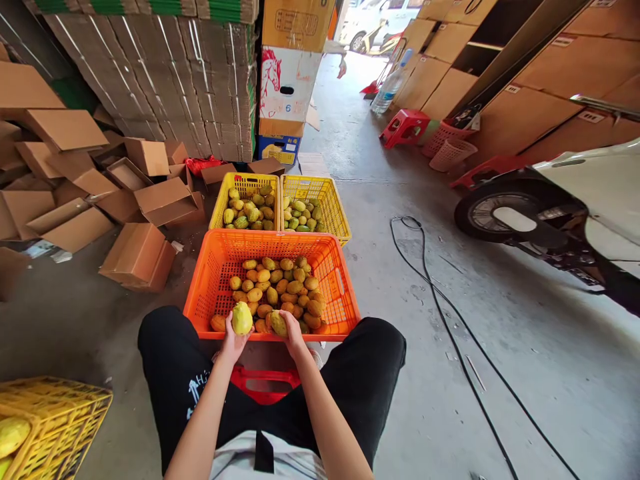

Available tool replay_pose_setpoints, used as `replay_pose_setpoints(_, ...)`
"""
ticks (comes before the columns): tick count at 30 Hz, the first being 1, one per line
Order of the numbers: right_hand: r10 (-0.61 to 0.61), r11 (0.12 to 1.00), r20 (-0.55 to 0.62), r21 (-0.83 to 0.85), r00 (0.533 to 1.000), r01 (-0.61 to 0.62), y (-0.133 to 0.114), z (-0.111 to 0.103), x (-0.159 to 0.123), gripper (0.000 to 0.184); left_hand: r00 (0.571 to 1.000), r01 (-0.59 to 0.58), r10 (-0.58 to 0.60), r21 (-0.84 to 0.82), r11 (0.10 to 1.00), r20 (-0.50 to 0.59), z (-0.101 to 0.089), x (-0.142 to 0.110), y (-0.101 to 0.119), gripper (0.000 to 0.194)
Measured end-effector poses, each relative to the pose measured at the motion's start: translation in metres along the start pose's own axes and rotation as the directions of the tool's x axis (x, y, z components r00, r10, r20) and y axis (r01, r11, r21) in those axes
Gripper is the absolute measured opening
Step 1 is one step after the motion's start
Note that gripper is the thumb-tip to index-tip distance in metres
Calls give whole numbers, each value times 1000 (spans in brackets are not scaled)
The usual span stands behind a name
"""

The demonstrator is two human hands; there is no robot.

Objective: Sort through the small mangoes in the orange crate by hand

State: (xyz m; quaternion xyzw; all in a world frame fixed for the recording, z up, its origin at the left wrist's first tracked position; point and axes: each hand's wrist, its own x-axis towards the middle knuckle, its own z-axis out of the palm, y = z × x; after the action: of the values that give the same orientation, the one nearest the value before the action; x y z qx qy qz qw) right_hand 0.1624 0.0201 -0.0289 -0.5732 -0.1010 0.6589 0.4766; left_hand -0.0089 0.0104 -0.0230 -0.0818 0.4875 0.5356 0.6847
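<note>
My left hand [233, 343] is closed around a yellow-green papaya [242, 319], held up over the near rim of an orange plastic crate [345, 293]. A darker, mottled green-brown papaya [279, 323] sits in the grip of my right hand [294, 333], just to the right at the same rim. Below and beyond both hands, many orange and green papayas [280, 280] lie loose in the orange crate. Two yellow crates stand against its far side. The left one [220, 200] and the right one [336, 200] hold greener fruit.
Another yellow crate [75, 413] with yellow fruit stands at my lower left. Open cardboard boxes [140, 253] are heaped on the left, before stacked flat cartons [150, 80]. A black cable [440, 300] crosses the floor on the right, near a parked scooter [560, 213].
</note>
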Motion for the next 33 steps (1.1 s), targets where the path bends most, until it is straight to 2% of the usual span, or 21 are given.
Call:
replay_pose_setpoints(4,67,997,-16,31,998,-66,-2,1,-1,29,999,28,-27,-46,999,38,-3,2,1,41)
replay_pose_setpoints(11,68,988,9,141,998,-69,-6,2,-2,32,994,99,-99,-11,995,45,-5,6,0,49)
replay_pose_setpoints(14,63,988,18,141,998,-65,-8,2,-4,37,995,84,-82,-32,996,64,-8,7,0,47)
replay_pose_setpoints(16,32,996,7,85,999,-33,-7,3,-5,41,996,63,-60,-32,998,69,-9,8,-1,46)
replay_pose_setpoints(21,-41,999,-65,-18,997,40,-1,5,-1,50,997,7,-11,49,999,80,-10,7,-4,43)
replay_pose_setpoints(26,7,1000,-83,30,997,-4,-1,5,1,48,999,-27,22,122,992,43,-7,4,-6,30)
replay_pose_setpoints(33,15,999,-56,40,998,-13,-2,3,1,37,997,-7,2,60,998,81,0,-3,-1,38)
